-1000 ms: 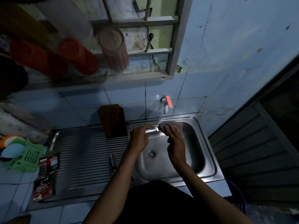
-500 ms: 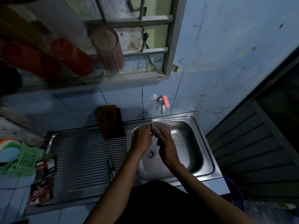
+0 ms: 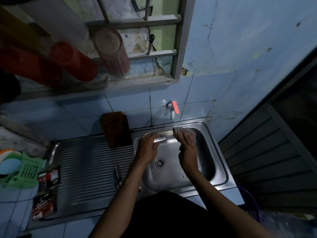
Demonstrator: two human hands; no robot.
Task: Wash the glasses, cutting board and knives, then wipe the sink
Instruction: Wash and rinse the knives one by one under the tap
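Cutting board upright left of open sink basin

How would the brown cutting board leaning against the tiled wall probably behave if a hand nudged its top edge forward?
The cutting board stands nearly upright on the ribbed drainboard, resting against the tiles, so a nudge would likely tip it flat. It looks thick and rigid, probably wooden, so it should not flex. The steel looks smooth, so its foot may slide.
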